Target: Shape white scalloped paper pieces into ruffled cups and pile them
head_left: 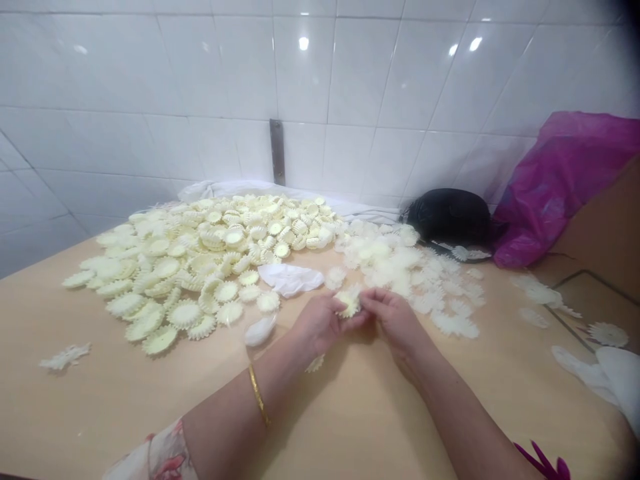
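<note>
A small pale-yellow disc with a scalloped edge is held between both hands above the table. My left hand is closed around its left side and underneath. The fingertips of my right hand pinch at its right edge. To the left spreads a big heap of pale-yellow scalloped discs, some cupped. Thin white frilled pieces lie piled beyond my right hand. A folded white cloth and a small white wrapped bundle rest near my left hand. Another frilled piece shows partly under my left wrist.
A black rounded object stands against the tiled wall. At right is a magenta plastic bag. White scraps lie at the right edge, and a jagged white scrap lies far left on the wooden table.
</note>
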`<state>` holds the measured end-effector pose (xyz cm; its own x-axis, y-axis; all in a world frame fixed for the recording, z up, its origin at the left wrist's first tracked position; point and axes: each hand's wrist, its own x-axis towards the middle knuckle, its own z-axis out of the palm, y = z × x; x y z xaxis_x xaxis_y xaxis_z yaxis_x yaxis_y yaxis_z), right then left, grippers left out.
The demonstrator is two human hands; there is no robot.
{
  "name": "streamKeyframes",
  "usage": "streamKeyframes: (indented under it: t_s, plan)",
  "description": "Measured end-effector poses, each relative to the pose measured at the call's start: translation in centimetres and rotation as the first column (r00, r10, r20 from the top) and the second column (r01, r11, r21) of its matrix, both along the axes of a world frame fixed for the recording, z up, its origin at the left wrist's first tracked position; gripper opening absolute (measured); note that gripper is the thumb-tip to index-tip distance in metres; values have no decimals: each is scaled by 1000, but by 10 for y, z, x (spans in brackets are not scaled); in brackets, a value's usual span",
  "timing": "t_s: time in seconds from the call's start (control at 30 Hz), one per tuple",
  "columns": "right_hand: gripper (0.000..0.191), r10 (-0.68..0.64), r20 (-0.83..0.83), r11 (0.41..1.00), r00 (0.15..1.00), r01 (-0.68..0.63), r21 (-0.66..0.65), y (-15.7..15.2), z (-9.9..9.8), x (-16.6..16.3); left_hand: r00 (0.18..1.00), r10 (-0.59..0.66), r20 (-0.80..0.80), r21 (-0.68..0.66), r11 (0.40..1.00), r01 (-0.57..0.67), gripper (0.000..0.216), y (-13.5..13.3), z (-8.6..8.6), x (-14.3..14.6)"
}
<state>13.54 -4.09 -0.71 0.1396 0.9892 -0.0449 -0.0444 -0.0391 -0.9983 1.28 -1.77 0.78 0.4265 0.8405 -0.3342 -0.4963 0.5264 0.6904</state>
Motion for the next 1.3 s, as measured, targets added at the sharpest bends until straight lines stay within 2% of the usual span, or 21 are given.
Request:
streamKeyframes:
  t_s: [0.07, 0.2, 0.33, 0.4, 0.5, 0.67, 0.77, 0.83, 0.9, 0.97, 1.03, 1.2, 1.3]
  plan:
    - [21, 34, -6, 999, 999, -34, -11, 0, -1, 0, 999, 4, -46, 17, 1000, -3, 24, 0, -3, 0]
    - [34, 86, 92, 995, 992, -90, 43, -3, 0, -4, 992, 22, -123, 116, 993, -8, 19, 2, -14, -1]
    - [31, 81, 177, 992, 981, -96, 79, -5, 1, -6, 985, 60, -161, 230, 973, -22, 24, 2, -22, -1]
    - [29, 49, 174, 994, 983, -66, 92, -4, 0, -6, 987, 49, -151, 217, 976, -15, 27, 2, -21, -1]
    - [28, -26, 176, 995, 984, 8, 103, -3, -2, -8, 995, -16, -100, 161, 986, 32, 18, 0, -15, 0]
    - [28, -205, 329, 970, 922, 146, 196, 0, -1, 0, 993, -51, -108, 89, 994, 61, 7, -1, -5, 1]
    - [26, -403, 418, 914, 814, 336, 227, 6, -3, 21, 988, -38, -150, 88, 995, 52, 3, -2, -2, -1]
    - [20, -571, 538, 821, 620, 448, 354, 10, -6, 34, 990, -40, -138, 69, 996, 50, 2, -2, -1, -2]
    - [28, -668, 596, 743, 445, 443, 502, 13, -9, 42, 992, -64, -107, 31, 997, 68, 7, -2, -2, -2]
    - [32, -686, 613, 728, 393, 379, 572, 14, -10, 42, 991, -68, -114, 20, 997, 70, 8, -1, -3, -2]
    - [26, -655, 615, 754, 440, 323, 572, 11, -8, 35, 987, -44, -157, 61, 997, 54, 9, -1, -5, -1]
    - [19, -475, 528, 850, 704, 212, 482, -3, 10, 9, 978, -12, -210, 180, 982, 51, 4, 0, -8, -3]
    - [18, -367, 514, 881, 775, 112, 460, -10, 16, -3, 977, 6, -213, 195, 980, 36, 10, 0, -9, -5]
